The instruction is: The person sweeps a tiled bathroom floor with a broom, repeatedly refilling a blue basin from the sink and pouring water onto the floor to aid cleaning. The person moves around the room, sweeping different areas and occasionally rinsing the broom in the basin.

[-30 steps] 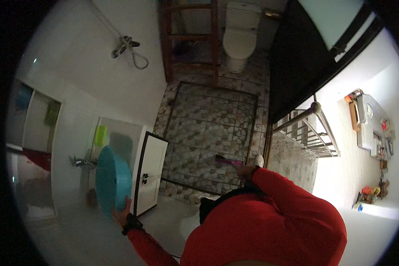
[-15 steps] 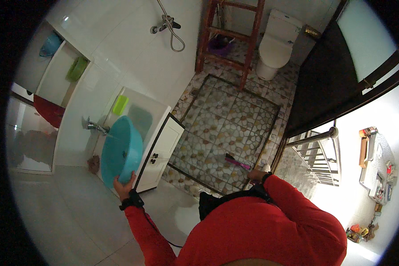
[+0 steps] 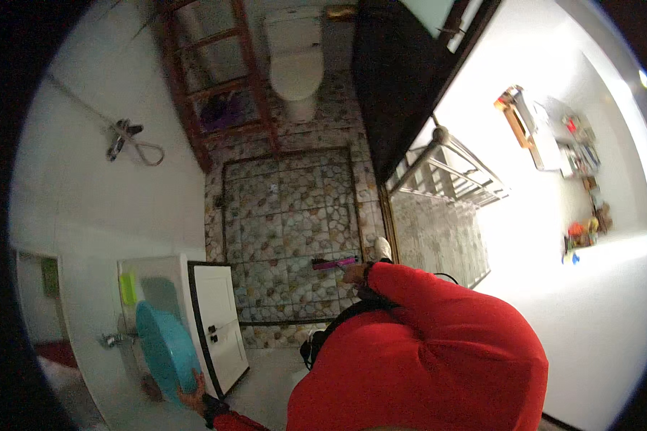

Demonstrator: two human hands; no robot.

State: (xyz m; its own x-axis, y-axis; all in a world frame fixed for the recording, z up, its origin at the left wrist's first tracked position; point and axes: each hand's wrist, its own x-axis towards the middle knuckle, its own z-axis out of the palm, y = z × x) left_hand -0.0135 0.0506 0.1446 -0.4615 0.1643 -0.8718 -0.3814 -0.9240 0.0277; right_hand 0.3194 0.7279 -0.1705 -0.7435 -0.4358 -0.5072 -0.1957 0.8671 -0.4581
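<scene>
A large turquoise basin (image 3: 167, 352) leans tilted over the white sink (image 3: 151, 269) at the lower left. My left hand (image 3: 191, 395) grips its near rim, the fingers on the outer wall. Just beyond the basin, a metal faucet (image 3: 112, 340) juts from the wall toward it. Low at my front, my right hand (image 3: 354, 274) is closed around a slim pink-purple tool with a dark end, which looks like a brush (image 3: 333, 263); its fine detail is blurred. A bright green soap dish (image 3: 127, 289) lies on the sink's back edge.
Under the sink is a white cabinet (image 3: 220, 316). Pebble-patterned tiles (image 3: 287, 215) cover the floor. A wooden ladder (image 3: 255, 86) and a toilet (image 3: 296, 72) stand at the back. A dark door (image 3: 388, 86) opens toward a metal railing (image 3: 446, 172) on the right.
My view has swung to the right, so the sink and basin now sit lower and farther left. Both hands keep their holds on the basin and the brush.
</scene>
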